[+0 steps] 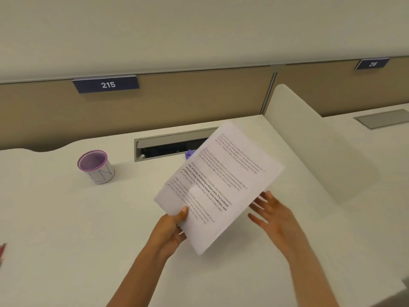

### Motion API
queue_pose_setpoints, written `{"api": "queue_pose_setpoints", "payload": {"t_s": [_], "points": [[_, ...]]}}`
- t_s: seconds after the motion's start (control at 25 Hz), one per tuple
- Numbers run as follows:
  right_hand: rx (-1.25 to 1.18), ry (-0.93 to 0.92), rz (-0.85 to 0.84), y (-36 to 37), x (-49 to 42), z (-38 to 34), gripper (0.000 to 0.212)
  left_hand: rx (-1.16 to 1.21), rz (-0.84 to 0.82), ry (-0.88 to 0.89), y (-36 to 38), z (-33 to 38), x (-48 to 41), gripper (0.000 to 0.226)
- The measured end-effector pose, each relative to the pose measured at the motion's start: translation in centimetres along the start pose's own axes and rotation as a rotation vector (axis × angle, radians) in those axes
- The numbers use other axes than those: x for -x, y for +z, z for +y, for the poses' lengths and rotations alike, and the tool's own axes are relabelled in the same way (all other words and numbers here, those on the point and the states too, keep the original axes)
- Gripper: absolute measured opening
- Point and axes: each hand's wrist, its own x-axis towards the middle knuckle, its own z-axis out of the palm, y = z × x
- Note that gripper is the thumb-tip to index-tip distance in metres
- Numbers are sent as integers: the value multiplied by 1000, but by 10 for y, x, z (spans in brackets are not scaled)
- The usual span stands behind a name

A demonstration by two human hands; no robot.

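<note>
A thin stack of printed white paper sheets (pixel 223 180) is held tilted above the white desk (pixel 88 229). My left hand (pixel 171 229) pinches the stack's lower left edge, thumb on top. My right hand (pixel 273 214) hovers beside the stack's lower right edge with fingers spread and straight; its fingertips are at or just short of the paper. A small purple object (pixel 189 154) peeks out from behind the sheets' left edge.
A purple-rimmed white cup (pixel 96 167) stands at the left of the desk. An open cable tray (pixel 170 144) lies at the back. A tan partition bears a "215" sign (pixel 107 84). A white divider (pixel 309 138) walls off the right.
</note>
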Motion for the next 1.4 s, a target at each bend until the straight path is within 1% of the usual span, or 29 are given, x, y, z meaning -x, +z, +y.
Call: {"api": "queue_pose_setpoints", "payload": {"t_s": [0.04, 0.12, 0.24, 0.36, 0.44, 0.52, 0.6, 0.64, 0.72, 0.76, 0.8, 0.84, 0.88, 1.0, 1.08, 1.12, 1.2, 1.24, 1.32, 1.4], "points": [[-21, 27, -22, 12, 5, 12, 41, 33, 14, -24, 6, -11, 2, 25], [-52, 24, -41, 33, 11, 29, 50, 80, 23, -66, 17, -31, 5, 27], [-64, -33, 68, 45, 18, 45, 39, 129, 20, -127, 29, -56, 9, 27], [-50, -32, 172, 43, 21, 56, 30, 161, 30, -154, 34, -70, 7, 28], [-29, -33, 237, 38, 21, 59, 28, 118, 22, -180, 34, -75, 4, 27], [-13, -20, 295, 31, 20, 60, 27, 17, 7, -216, 30, -73, -1, 29], [-13, 0, 328, 22, 21, 60, 28, -83, 16, -216, 22, -60, -11, 28], [-19, 10, 339, 18, 22, 60, 29, -112, 41, -192, 18, -47, -19, 25], [-33, 26, 355, 13, 25, 56, 30, -206, 150, -56, 14, -16, -42, 24], [-36, 39, 371, 3, 12, 53, 30, -308, 233, 46, 21, 2, -71, 26], [-43, 57, 378, -9, -9, 49, 30, -481, 319, 162, 32, 18, -109, 28], [-49, 62, 385, -11, -6, 49, 30, -714, 386, 285, 36, 27, -123, 29], [-65, 70, 393, -12, -4, 48, 31, -967, 417, 406, 42, 31, -137, 29], [-106, 86, 376, -20, 6, 51, 33, -1540, 319, 679, 61, 34, -175, 46], [-111, 100, 370, -24, 1, 49, 34, -1860, 252, 761, 74, 46, -209, 62], [-104, 97, 360, -24, -2, 46, 34, -1977, 223, 748, 78, 53, -225, 69], [-62, 89, 342, -29, -5, 42, 33, -2092, 170, 648, 81, 66, -248, 77], [-47, 78, 339, -32, -6, 40, 33, -2126, 151, 627, 79, 69, -255, 77], [-28, 65, 345, -38, -6, 37, 33, -2150, 121, 668, 72, 71, -258, 71], [-17, 59, 349, -41, -6, 34, 33, -2062, 44, 731, 62, 70, -247, 62]]}}
